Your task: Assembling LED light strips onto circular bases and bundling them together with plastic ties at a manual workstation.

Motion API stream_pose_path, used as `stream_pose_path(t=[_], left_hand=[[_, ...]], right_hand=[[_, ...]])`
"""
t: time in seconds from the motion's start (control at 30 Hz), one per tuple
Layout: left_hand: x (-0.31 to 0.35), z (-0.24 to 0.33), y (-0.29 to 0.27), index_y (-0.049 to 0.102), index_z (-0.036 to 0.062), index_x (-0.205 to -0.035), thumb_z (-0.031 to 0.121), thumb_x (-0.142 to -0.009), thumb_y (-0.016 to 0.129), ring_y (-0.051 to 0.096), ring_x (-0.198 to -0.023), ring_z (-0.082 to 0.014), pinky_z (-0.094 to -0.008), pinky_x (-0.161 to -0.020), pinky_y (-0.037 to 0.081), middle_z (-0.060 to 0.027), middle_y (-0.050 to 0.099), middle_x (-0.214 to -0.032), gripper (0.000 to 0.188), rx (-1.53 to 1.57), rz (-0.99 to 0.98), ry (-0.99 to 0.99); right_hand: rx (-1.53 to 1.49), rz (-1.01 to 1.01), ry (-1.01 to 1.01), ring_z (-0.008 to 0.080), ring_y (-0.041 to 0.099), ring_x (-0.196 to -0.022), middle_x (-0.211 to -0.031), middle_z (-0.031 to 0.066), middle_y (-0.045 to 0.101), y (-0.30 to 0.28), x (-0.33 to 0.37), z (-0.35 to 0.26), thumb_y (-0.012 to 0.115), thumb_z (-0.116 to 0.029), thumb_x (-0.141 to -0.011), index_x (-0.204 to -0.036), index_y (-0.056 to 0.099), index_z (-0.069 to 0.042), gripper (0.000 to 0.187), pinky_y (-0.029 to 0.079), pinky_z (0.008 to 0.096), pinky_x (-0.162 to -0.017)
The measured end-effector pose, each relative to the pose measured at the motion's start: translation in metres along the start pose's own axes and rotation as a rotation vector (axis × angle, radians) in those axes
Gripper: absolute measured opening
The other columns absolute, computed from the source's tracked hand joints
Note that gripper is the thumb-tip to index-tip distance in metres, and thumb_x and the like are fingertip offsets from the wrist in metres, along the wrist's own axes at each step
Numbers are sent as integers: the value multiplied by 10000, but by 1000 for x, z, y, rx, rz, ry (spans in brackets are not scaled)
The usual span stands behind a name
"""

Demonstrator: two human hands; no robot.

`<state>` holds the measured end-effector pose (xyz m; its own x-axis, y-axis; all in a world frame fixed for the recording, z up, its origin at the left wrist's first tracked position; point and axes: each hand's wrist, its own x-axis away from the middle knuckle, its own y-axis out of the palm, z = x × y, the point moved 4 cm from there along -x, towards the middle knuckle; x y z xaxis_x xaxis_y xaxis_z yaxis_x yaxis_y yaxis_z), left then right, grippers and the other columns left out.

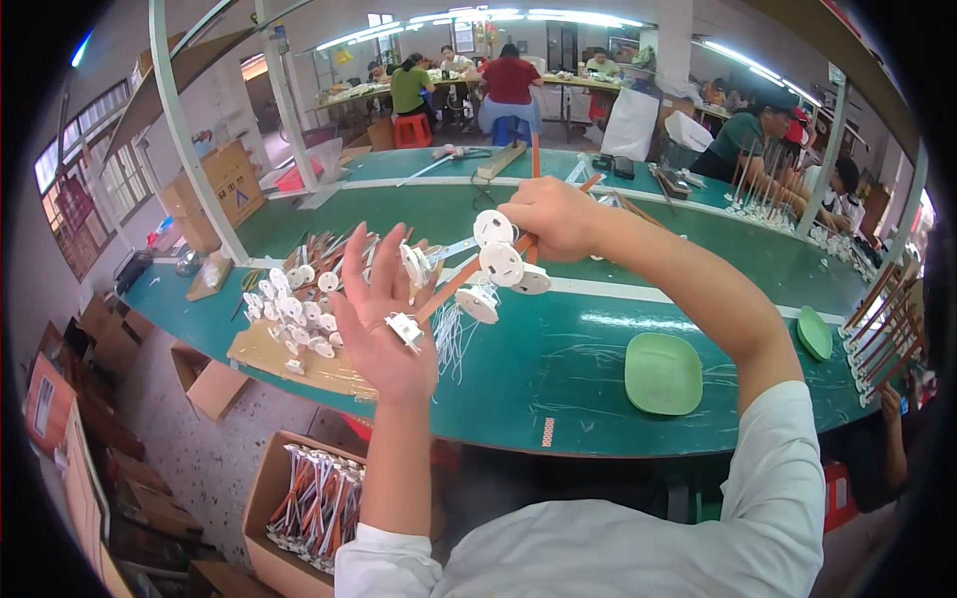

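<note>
My right hand (560, 221) is raised over the green table, its fingers closed round a bundle of orange-brown strips. White round slotted discs (500, 263) sit at the strips' lower-left ends, several of them bunched below my fist. My left hand (377, 334) is held up beside the bundle, fingers spread and palm turned toward the discs. One small white piece (404, 331) shows in front of that palm, and another white disc (413, 265) is by the fingers; whether either touches the hand I cannot tell. Thin white wires (455, 339) hang beneath the bundle.
A heap of similar white-ended pieces (291, 311) lies on cardboard (261, 351) at the left. A pale green plate (664, 375) lies right of centre. An open carton (261, 546) of strips stands below the table edge. A co-worker (748, 145) sits at the far right.
</note>
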<state>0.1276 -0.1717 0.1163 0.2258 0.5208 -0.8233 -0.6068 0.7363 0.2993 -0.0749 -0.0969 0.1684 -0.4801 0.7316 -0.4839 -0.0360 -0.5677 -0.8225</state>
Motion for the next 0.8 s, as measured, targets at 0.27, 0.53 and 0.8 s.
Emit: stream_pose_path(t=[0.27,0.53,0.8], left_hand=[[10,53,32,515,87,-1278,201,-578,826,510,-1191,-318,-399,-847,485,-172,458,-1358,774,-813,-170,242],[8,32,9,529,17,-1194,186,-688,676,503,-1181,-301,-395,-966,414,-190,522,-1262,553,-617,-170,257],[40,-40,21,480,-21,-1266,353,-770,676,444,-1179,-403,-454,-1012,344,-248,452,-1284,652,-396,-8,5]], right_hand=[[31,35,14,333,555,-670,-675,82,556,-22,13,-15,727,-94,-621,-832,559,-60,272,437,436,-606],[48,69,55,340,579,-586,-590,94,561,-21,8,-35,711,-106,-605,-730,543,-84,211,451,451,-585],[293,-326,155,273,611,-551,-538,56,575,3,-4,-83,730,-240,-604,-684,561,-93,237,451,390,-601]])
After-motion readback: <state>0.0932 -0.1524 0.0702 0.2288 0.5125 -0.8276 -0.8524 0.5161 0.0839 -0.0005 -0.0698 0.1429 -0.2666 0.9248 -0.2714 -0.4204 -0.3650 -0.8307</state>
